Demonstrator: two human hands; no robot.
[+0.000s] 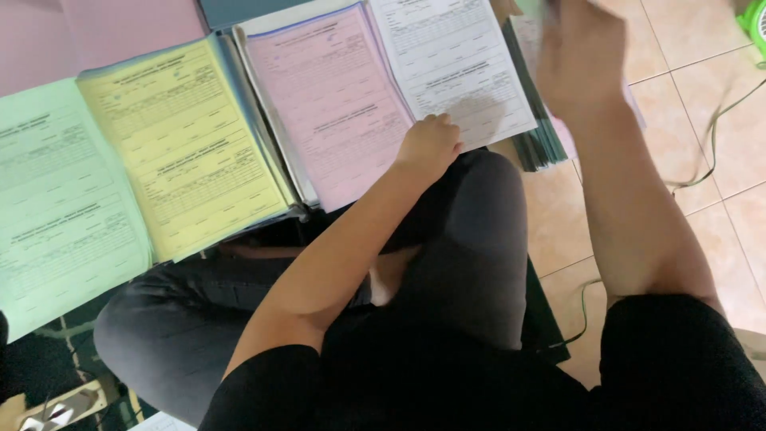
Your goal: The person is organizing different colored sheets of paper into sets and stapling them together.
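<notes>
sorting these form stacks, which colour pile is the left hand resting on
The left hand rests on the white stack, at its lower edge beside the pink stack. The yellow stack and green stack lie farther left, untouched.

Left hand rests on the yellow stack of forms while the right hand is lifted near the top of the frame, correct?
Not quite. In the head view the left hand rests at the edge of the pink stack of forms, not the yellow stack. The right hand is indeed lifted near the top of the frame.
</notes>
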